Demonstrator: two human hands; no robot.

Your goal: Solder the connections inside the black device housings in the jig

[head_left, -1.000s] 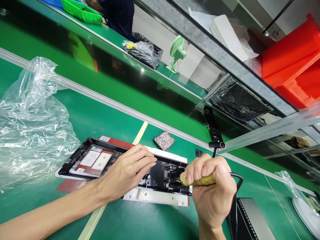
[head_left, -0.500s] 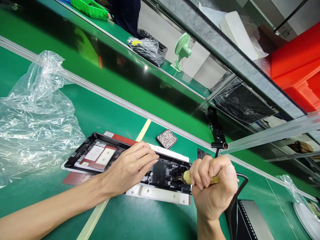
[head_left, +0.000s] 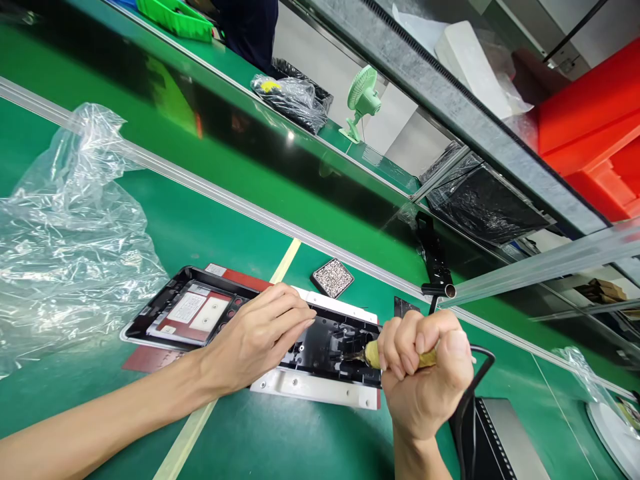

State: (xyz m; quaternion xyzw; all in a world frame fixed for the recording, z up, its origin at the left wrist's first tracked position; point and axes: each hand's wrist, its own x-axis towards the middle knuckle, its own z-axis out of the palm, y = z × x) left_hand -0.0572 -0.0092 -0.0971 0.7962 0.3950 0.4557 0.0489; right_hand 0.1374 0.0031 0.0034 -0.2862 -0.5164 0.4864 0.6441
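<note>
In the head view, a long black plastic housing point(head_left: 320, 343) lies open side up across a white fixture point(head_left: 320, 390) on the green bench. My right hand point(head_left: 425, 373) is wrapped around the yellow handle of a soldering iron point(head_left: 373, 355). Its metal tip points left and down into the right part of the housing, among small black ribs; the exact contact spot is too small to make out. My left hand point(head_left: 263, 333) rests palm down over the middle of the housing, fingers stretched out and holding nothing. Left of it shows a reddish-brown plate with white labels point(head_left: 187, 309).
Crumpled clear plastic film point(head_left: 75, 253) spreads over the left. Behind the housing lies a small dish of speckled grains point(head_left: 333, 277). A metal tube holder point(head_left: 440, 291) stands at a rail; a black cord point(head_left: 487, 360) loops beside my right hand. A metal shelf edge point(head_left: 450, 93) crosses above.
The whole view has shifted very slightly. Both hands, the soldering iron and the housing keep the same places relative to each other.
</note>
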